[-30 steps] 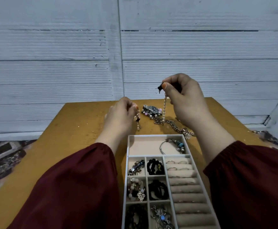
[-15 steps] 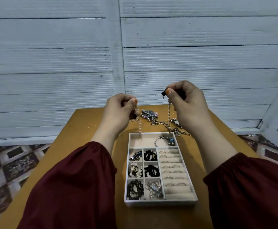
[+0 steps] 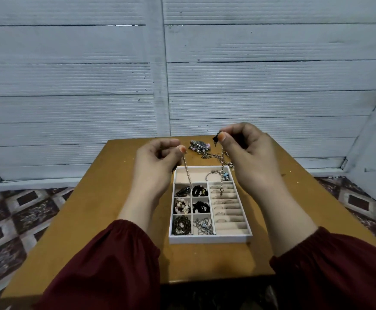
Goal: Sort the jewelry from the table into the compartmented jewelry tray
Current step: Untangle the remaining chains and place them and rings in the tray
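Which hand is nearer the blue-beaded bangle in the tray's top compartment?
Right. The right hand hovers just right of the bangle, pinching a chain; the left hand hovers across the compartment, by its left edge.

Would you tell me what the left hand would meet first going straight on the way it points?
Probably the chain strand hanging from the right hand, since the left hand points rightward; depth is unclear.
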{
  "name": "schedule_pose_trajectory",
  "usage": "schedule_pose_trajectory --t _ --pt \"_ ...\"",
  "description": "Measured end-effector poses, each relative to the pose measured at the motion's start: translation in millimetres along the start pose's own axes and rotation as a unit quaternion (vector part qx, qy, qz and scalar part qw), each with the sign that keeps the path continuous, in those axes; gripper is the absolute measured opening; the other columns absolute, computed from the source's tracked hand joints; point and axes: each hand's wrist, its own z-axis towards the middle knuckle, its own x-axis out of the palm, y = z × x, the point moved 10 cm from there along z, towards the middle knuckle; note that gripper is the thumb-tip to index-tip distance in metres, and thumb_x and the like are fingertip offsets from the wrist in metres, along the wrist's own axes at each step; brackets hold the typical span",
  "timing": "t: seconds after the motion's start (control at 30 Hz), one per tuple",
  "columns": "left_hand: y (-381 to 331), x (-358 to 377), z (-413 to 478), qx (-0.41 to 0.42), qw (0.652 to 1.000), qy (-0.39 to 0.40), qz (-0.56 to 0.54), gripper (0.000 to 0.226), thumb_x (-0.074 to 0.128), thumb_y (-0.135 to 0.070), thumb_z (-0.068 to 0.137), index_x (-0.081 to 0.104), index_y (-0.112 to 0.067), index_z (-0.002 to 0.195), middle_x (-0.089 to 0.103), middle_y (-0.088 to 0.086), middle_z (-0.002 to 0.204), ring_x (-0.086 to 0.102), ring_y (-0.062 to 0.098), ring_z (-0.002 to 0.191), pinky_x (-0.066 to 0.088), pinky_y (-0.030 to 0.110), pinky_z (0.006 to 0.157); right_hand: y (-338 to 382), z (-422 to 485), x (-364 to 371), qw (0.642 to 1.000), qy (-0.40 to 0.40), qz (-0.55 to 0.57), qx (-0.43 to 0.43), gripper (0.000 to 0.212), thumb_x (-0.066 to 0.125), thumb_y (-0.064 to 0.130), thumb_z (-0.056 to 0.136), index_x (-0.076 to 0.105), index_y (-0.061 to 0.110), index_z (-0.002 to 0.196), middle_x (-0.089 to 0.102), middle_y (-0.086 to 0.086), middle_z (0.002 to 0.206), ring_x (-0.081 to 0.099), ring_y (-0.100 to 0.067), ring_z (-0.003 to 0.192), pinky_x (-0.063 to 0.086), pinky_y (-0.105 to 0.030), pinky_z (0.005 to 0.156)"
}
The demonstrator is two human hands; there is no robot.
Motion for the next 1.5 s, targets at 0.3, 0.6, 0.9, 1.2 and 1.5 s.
schedule_pose_trajectory --t 0.3,0.6,0.9,1.2,1.5 --pt "9.9 -3.2 -29.5 0.003 0.999 -0.015 -0.052 0.012 0.069 -0.007 0.082 0.067 -0.013 0.092 0.065 0.001 0.074 0.059 0.002 0.062 0.047 0.013 0.058 -5.9 -31.8 5.2 1.000 0.018 0.016 0.006 0.004 0.066 0.013 0.088 0.066 0.017 0.087 0.066 0.004 0.080 0.058 -0.002 0.072 0.046 -0.016 0.067" --pt "12.3 -5.8 -35.9 0.012 0.997 -0.026 -0.065 0.012 0.069 -0.005 0.082 0.067 -0.010 0.093 0.064 0.001 0.072 0.059 0.000 0.059 0.045 0.012 0.055 -12.7 -48.0 11.4 0.999 0.040 0.010 0.008 0.012 0.066 0.010 0.087 0.065 0.021 0.083 0.063 0.010 0.076 0.056 0.002 0.070 0.044 -0.010 0.065" --pt "11.4 -8.7 -32.4 0.017 0.997 -0.029 -0.073 0.012 0.070 -0.010 0.081 0.068 -0.014 0.092 0.065 -0.001 0.072 0.059 0.004 0.064 0.048 0.016 0.062 -33.8 -58.9 14.5 0.998 0.057 -0.004 0.031 0.010 0.067 0.012 0.086 0.066 0.021 0.082 0.064 0.009 0.073 0.056 0.003 0.067 0.045 -0.011 0.063" --pt "6.8 -8.8 -31.4 0.026 0.996 -0.032 -0.081 0.011 0.070 -0.007 0.082 0.066 -0.012 0.091 0.064 0.001 0.073 0.058 0.002 0.061 0.048 0.015 0.061 -55.2 -66.9 18.1 0.994 0.081 -0.061 0.052 0.014 0.069 0.010 0.085 0.066 0.023 0.080 0.065 0.011 0.075 0.059 0.004 0.069 0.045 -0.011 0.064" --pt "1.4 -8.8 -30.4 0.038 0.995 -0.033 -0.081 0.012 0.069 -0.006 0.082 0.066 -0.010 0.094 0.063 0.002 0.073 0.057 0.003 0.062 0.047 0.014 0.060 -79.4 -76.6 21.5 0.950 0.126 -0.277 0.064 0.012 0.066 0.048 0.076 0.066 0.036 0.076 0.066 0.015 0.089 0.055 -0.014 0.100 0.044 -0.039 0.089"
